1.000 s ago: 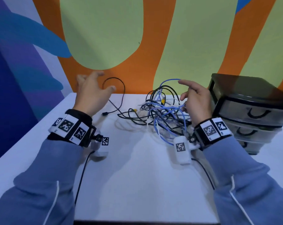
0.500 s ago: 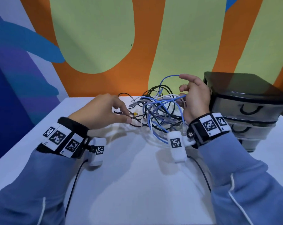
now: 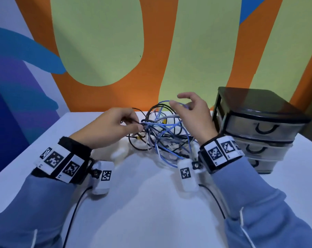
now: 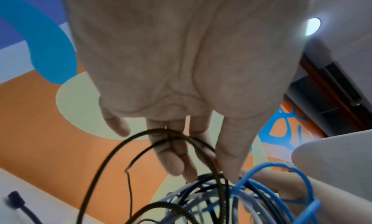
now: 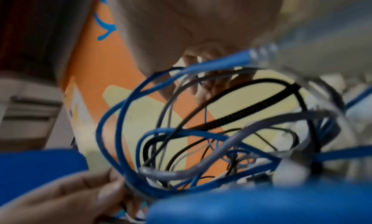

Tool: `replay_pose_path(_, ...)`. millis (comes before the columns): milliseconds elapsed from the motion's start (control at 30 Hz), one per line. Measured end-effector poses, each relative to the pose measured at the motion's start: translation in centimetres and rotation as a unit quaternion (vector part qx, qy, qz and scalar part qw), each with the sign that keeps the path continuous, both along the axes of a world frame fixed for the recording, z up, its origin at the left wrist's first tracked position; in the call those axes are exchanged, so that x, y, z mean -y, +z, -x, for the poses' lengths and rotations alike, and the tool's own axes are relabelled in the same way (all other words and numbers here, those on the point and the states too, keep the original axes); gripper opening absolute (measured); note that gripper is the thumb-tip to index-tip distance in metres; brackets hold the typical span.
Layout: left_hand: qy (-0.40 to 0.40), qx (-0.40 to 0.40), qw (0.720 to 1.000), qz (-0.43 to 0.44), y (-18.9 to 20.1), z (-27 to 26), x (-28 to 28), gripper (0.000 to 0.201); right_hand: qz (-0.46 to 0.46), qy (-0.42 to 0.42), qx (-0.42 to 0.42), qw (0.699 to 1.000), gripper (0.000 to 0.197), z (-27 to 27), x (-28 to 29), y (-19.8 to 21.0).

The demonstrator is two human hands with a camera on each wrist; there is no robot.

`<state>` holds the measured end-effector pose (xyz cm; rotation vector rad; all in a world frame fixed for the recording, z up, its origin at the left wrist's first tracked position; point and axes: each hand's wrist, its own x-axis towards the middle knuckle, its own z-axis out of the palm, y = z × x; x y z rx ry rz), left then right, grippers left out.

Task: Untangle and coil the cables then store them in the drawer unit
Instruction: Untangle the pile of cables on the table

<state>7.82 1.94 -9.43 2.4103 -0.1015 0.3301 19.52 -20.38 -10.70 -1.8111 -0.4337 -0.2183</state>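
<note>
A tangle of blue, black and grey cables (image 3: pixel 166 133) lies on the white table (image 3: pixel 151 208) between my hands. My left hand (image 3: pixel 140 127) pinches a black braided cable (image 4: pixel 203 146) at the tangle's left edge, thumb against fingertips (image 4: pixel 175 165). My right hand (image 3: pixel 178 102) hovers over the top of the tangle, with its thumb and curled fingers round a raised loop of blue cable (image 3: pixel 165 101). In the right wrist view the cable loops (image 5: pixel 181 132) fill the frame and blur, and the fingers (image 5: pixel 201 58) show behind them.
A black drawer unit (image 3: pixel 259 108) with three translucent drawers, all closed, stands right of the tangle beside my right wrist. A dark plug (image 4: pixel 15 198) lies on the table to the left. The painted wall (image 3: pixel 115 51) runs along the table's far edge.
My left hand came right from near the wall into the tangle and pinched a black cable. My right hand stayed on top, holding the blue loop.
</note>
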Motion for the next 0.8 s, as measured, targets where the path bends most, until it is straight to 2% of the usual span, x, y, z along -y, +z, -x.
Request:
replay_pose_path(67,0.005,0.066,0.998,0.019,0.0,-0.1,0.1,0.010,0.065,-0.033,0.024,0.997,0.036,0.2,0.1,-0.2)
replay_pose_path(167,-0.005,0.159,0.985,0.059,0.2,-0.2,0.5,0.010,0.060,-0.067,0.128,0.988,0.032,0.7,0.2,0.3)
replay_pose_path(233,-0.013,0.213,0.973,0.092,0.4,0.1,0.8,0.010,0.015,-0.023,0.215,0.976,0.027,1.8,0.2,1.0)
replay_pose_path(300,-0.021,0.263,0.959,0.108,0.6,0.5,1.2,0.008,-0.011,0.083,0.250,0.965,0.028,3.6,-0.3,1.5)
replay_pose_path(400,-0.042,0.302,0.945,0.116,0.7,1.0,2.0,0.010,0.024,0.241,0.187,0.952,0.038,5.6,-1.8,1.0)
replay_pose_path(467,-0.051,0.316,0.941,0.106,0.8,1.2,2.5,0.011,0.026,0.277,0.154,0.948,0.025,5.5,-2.7,0.3)
replay_pose_path(533,-0.044,0.320,0.941,0.100,0.7,1.1,2.4,0.015,-0.009,0.269,0.125,0.955,0.012,4.8,-2.8,0.0)
replay_pose_path(633,0.009,0.297,0.950,0.098,0.7,0.9,1.3,0.018,-0.078,0.240,0.070,0.965,0.014,4.0,-2.2,0.3)
replay_pose_path(800,0.129,0.260,0.957,0.028,0.4,0.3,-0.8,0.007,-0.170,0.161,0.072,0.970,0.015,2.6,-1.1,0.7)
